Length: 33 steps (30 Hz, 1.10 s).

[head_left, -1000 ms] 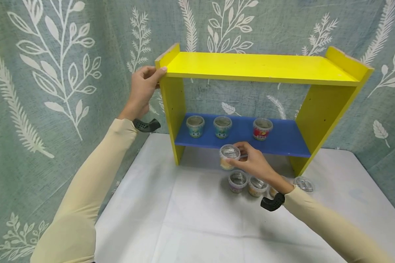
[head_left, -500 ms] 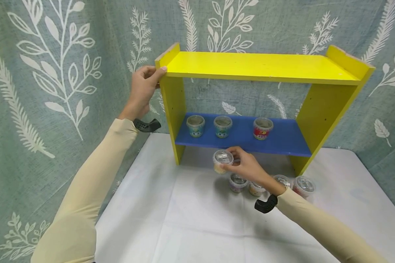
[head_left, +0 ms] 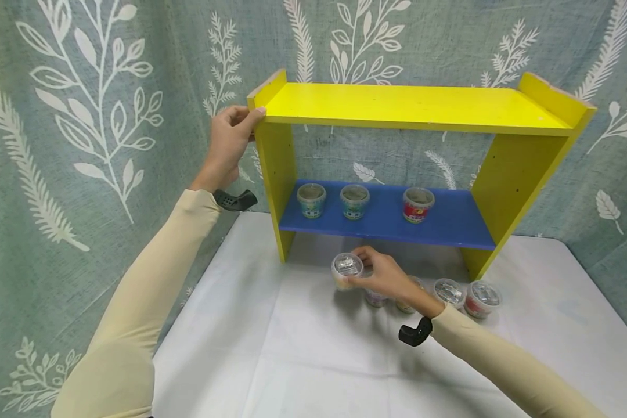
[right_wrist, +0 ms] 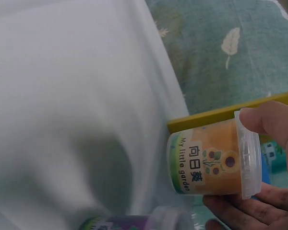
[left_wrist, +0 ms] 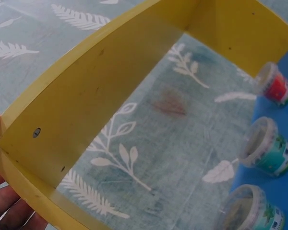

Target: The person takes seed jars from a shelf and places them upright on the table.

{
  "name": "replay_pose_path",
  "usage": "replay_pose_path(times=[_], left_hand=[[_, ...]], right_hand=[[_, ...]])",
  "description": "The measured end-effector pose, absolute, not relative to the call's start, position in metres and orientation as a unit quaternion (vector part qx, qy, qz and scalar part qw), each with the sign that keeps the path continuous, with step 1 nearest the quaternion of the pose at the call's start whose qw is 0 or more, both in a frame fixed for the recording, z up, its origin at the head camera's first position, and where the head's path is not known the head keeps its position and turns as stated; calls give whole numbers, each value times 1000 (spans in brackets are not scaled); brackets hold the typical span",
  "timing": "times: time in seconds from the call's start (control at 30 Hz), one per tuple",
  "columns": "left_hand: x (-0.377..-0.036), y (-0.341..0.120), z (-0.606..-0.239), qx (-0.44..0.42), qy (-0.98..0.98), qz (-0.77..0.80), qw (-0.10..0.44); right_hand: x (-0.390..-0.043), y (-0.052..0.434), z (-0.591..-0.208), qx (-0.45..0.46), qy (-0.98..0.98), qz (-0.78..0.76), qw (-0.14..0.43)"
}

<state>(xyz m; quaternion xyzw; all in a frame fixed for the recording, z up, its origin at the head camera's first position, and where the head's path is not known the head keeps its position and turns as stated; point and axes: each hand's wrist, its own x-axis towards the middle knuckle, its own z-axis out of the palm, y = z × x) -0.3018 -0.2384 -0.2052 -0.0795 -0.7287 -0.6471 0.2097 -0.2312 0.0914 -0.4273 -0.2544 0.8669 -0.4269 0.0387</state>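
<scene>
My left hand (head_left: 230, 138) grips the top left corner of the yellow shelf unit (head_left: 273, 174), thumb on the front edge and fingers behind the side board. In my right hand (head_left: 384, 274) is a small lidded plastic tub (right_wrist: 206, 158) with an orange sunflower label, pinched near its clear lid between thumb and fingers. It is over the white tabletop, in front of the shelf unit. Close beside it, partly hidden by the hand, stands a purple-labelled tub (right_wrist: 120, 223). On the blue shelf (head_left: 381, 197) are two teal tubs (head_left: 311, 201) (head_left: 354, 202) and a red tub (head_left: 417, 205).
More lidded tubs stand in a row on the white table (head_left: 313, 360), among them a clear-lidded tub (head_left: 449, 292) and a red one (head_left: 482, 299). My right forearm partly covers another tub (head_left: 406, 305). A green leaf-patterned cloth (head_left: 162, 69) hangs behind and at the left.
My right hand has moved left and down with the sunflower tub, away from the blue shelf's front edge toward the table. My left hand keeps its grip on the shelf unit.
</scene>
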Motion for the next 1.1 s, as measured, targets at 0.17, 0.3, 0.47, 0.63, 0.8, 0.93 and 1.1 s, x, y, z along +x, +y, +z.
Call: replay_pose_path(times=[0.17, 0.3, 0.47, 0.63, 0.8, 0.93, 1.1], left_hand=[[-302, -238, -206, -78, -731, -644, 210], [-302, -238, -206, -77, -734, -642, 210], [-301, -238, -207, -75, -734, -641, 212], [-301, -238, -205, -73, -732, -644, 211], [-301, -237, -205, -73, -732, -645, 209], [-302, -238, -205, -76, -731, -645, 210], [-301, -238, -206, -80, -730, -645, 212]], right_hand=[[-231, 90, -435, -263, 869, -417, 37], [-231, 88, -439, -272, 870, -409, 38], [-232, 87, -443, -281, 876, -390, 30], [-232, 88, -444, -285, 880, -379, 28], [-232, 89, -447, -289, 885, -363, 28], [-232, 89, -449, -283, 895, -343, 29], [-230, 88, -451, -281, 900, -332, 34]])
